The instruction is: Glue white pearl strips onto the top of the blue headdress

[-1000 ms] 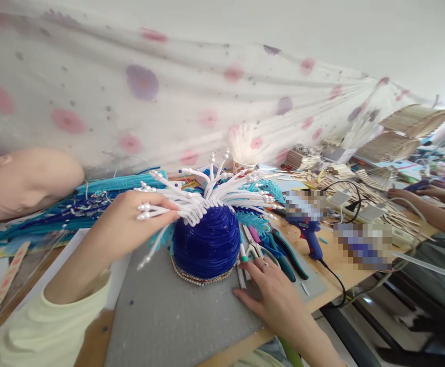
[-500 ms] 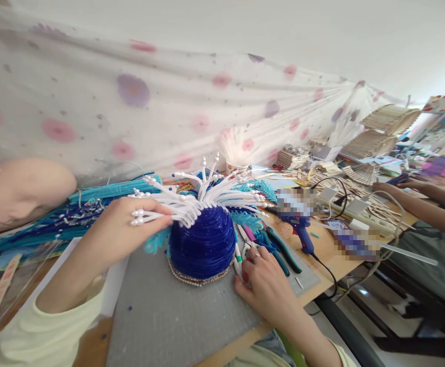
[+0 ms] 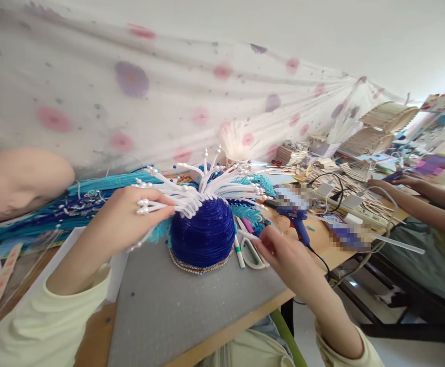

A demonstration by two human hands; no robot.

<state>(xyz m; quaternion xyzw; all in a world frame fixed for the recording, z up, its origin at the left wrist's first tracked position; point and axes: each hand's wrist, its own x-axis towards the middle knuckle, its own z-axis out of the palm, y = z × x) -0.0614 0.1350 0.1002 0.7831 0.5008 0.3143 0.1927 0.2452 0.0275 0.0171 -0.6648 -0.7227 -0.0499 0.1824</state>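
Note:
A dome-shaped headpiece [image 3: 203, 234] wound in dark blue cord stands on the grey mat [image 3: 161, 311], with a beaded rim and white fuzzy pearl-tipped stems [image 3: 192, 201] fanning from its top. My left hand [image 3: 136, 214] is closed on pearl-tipped stems at its left side, thumb and forefinger pinched. To the right of the dome, my right hand [image 3: 283, 250] is raised above the mat, fingers pinched on a thin white strip [image 3: 247, 235]. Scissors [image 3: 253, 257] with pale loop handles and a white-and-green pen [image 3: 239, 252] lie beneath and beside it.
A blue glue gun [image 3: 297, 221] with a cable lies right of my right hand. Blue and turquoise stems [image 3: 104, 186] are heaped at left beside a mannequin head [image 3: 24, 186]. Wooden sticks [image 3: 354, 188] cover the table farther right, near another person's arms [image 3: 409, 209].
My right hand has lifted off the mat and moved right and up, uncovering the scissors' handles; a thin white strip now shows at its fingertips. My left hand keeps its pinch.

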